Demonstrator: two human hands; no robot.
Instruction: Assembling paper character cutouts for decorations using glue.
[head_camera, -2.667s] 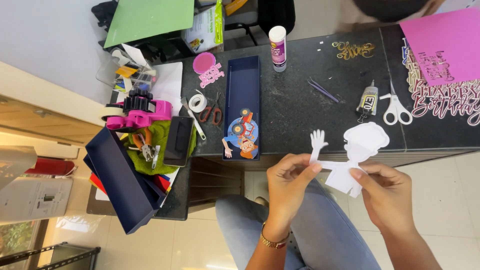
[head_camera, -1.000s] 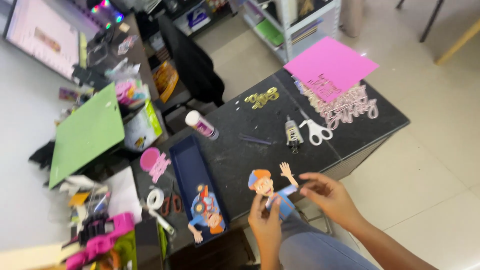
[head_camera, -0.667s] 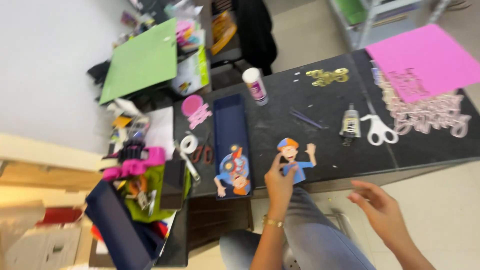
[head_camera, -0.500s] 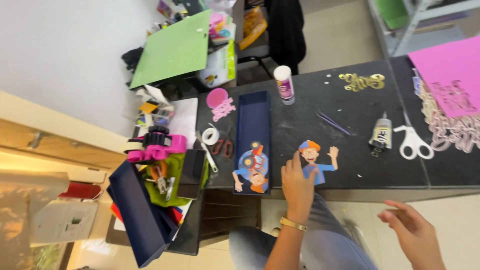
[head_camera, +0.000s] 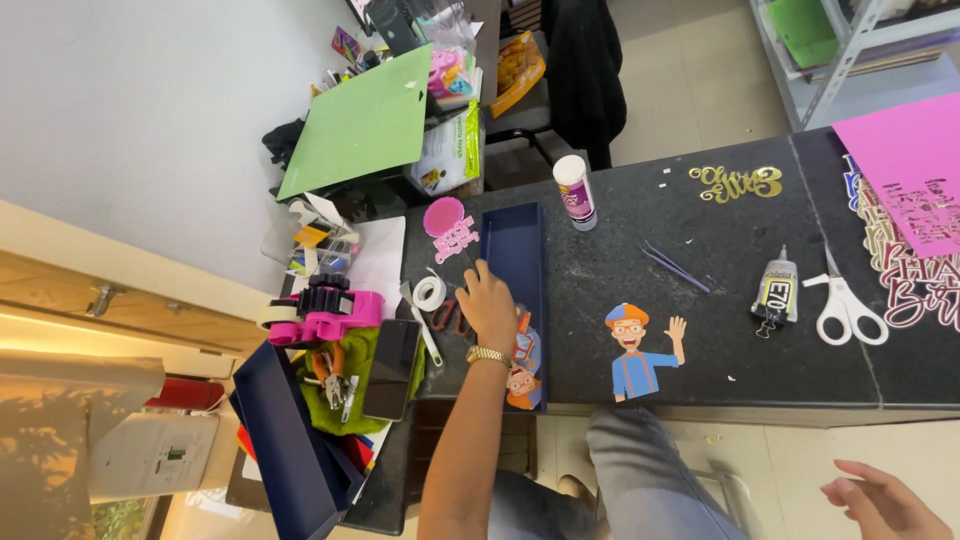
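Observation:
A paper cutout of a boy in an orange cap and blue braces (head_camera: 640, 350) lies flat on the black table (head_camera: 700, 230), with neither hand on it. My left hand (head_camera: 490, 305) reaches across the left edge of a long dark blue tray (head_camera: 515, 255), fingers spread down beside red-handled scissors (head_camera: 448, 316) and a white tape roll (head_camera: 430, 292); nothing shows in its grip. A second orange and blue cutout (head_camera: 522, 368) lies in the tray just under my wrist. My right hand (head_camera: 880, 500) hangs open below the table's front edge, holding nothing.
On the table stand a glue stick (head_camera: 575, 190), a gold script topper (head_camera: 735, 182), tweezers (head_camera: 675, 268), a glue bottle (head_camera: 777, 290), white scissors (head_camera: 845, 305) and pink paper (head_camera: 905, 170). To the left are a pink tape dispenser (head_camera: 320, 310), a phone (head_camera: 390, 368) and a green mat (head_camera: 360, 125).
The cutout, held earlier between both hands, now lies on the table. My left hand has moved left to the tray. My right hand has dropped below the table edge.

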